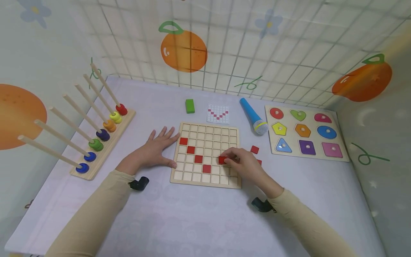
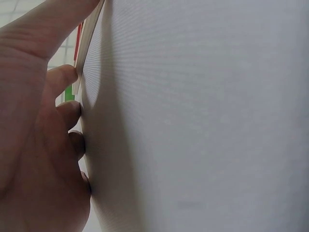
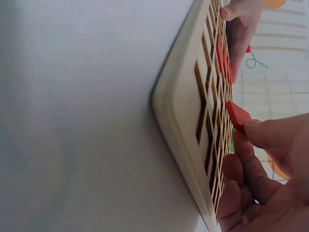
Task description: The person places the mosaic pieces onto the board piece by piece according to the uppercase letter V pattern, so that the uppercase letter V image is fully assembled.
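Note:
A wooden grid board (image 1: pixel 205 181) lies on the table, with several red square tiles set in a diagonal that runs down to the right, the lowest red tile (image 1: pixel 207 169) among them. Between thumb and fingertips my right hand (image 1: pixel 245 166) pinches another red tile (image 1: pixel 222 160) over the board's right half; the right wrist view shows this tile (image 3: pixel 237 116) tilted close over the cells. My left hand (image 1: pixel 155 150) lies with fingers spread, thumb and index at the board's left edge. Beside the right hand is a loose red tile (image 1: pixel 254 149), and a second is partly hidden by it.
Behind the board are a pattern card (image 1: pixel 218 114) showing a V of red squares, a green block (image 1: pixel 190 106) and a blue toy microphone (image 1: pixel 253 116). A shape puzzle board (image 1: pixel 308 134) lies at right. At left stands a peg rack (image 1: pixel 93 171) with coloured rings.

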The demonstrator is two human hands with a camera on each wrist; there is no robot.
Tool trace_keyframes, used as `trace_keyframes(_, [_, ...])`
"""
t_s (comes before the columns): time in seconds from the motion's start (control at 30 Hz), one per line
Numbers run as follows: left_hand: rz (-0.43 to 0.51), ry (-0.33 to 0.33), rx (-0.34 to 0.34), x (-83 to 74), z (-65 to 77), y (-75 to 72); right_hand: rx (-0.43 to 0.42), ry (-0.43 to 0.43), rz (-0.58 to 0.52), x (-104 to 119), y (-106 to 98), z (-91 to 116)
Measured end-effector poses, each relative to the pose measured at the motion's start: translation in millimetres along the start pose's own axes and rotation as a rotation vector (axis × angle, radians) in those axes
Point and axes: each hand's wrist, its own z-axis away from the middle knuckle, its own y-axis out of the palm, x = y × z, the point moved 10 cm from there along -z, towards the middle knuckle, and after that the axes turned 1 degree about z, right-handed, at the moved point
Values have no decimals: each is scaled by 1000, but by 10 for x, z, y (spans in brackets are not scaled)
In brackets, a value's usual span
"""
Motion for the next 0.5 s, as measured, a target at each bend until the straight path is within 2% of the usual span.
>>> trace_keyframes(0.33, [1, -3, 0, -4, 7, -8, 34, -5, 1, 59, 111, -35])
trace_keyframes(0.5, [-1, -4, 1, -10, 11, -14, 25, -38, 18, 109, 136, -61])
